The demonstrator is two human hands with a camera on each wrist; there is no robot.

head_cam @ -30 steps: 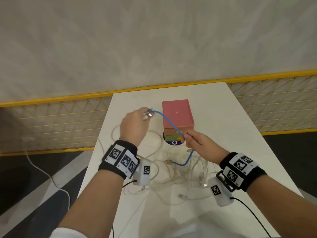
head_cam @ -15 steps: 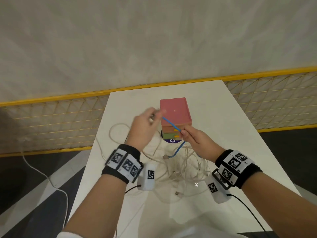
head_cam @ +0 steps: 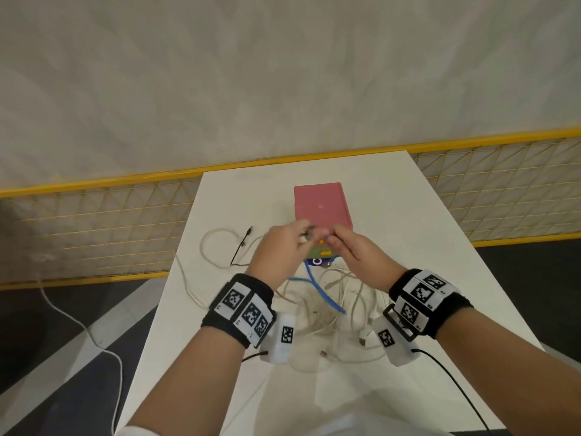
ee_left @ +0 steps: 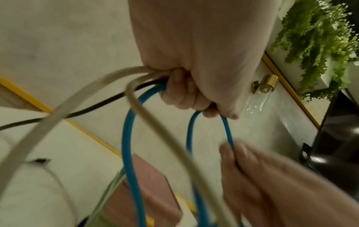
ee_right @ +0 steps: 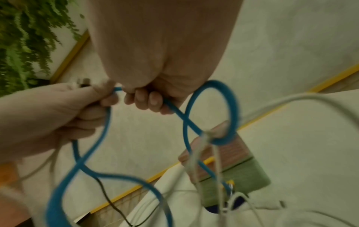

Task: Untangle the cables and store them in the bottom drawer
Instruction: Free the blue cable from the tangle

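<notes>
My two hands meet in front of the small drawer unit point(head_cam: 320, 206), which has a pink top and green lower drawers. My left hand point(head_cam: 284, 247) grips a bundle: the blue cable point(ee_left: 128, 138), two white cables point(ee_left: 81, 95) and a thin black one point(ee_left: 93, 107). My right hand point(head_cam: 349, 247) pinches the same blue cable point(ee_right: 231, 107) close beside the left. Blue loops point(head_cam: 320, 289) hang down from both hands. Under the wrists a tangle of white cables point(head_cam: 333, 313) lies on the white table point(head_cam: 440, 278).
A white cable loop point(head_cam: 217, 247) and a thin black cable point(head_cam: 240, 248) lie left of the drawer unit. A yellow-framed mesh fence point(head_cam: 94, 228) runs behind the table. Another white cord point(head_cam: 94, 338) trails on the dark floor at the left.
My left hand has moved right, up to my right hand at the drawer unit. The blue cable, stretched between the hands before, now hangs in loops. The view has tilted down a little.
</notes>
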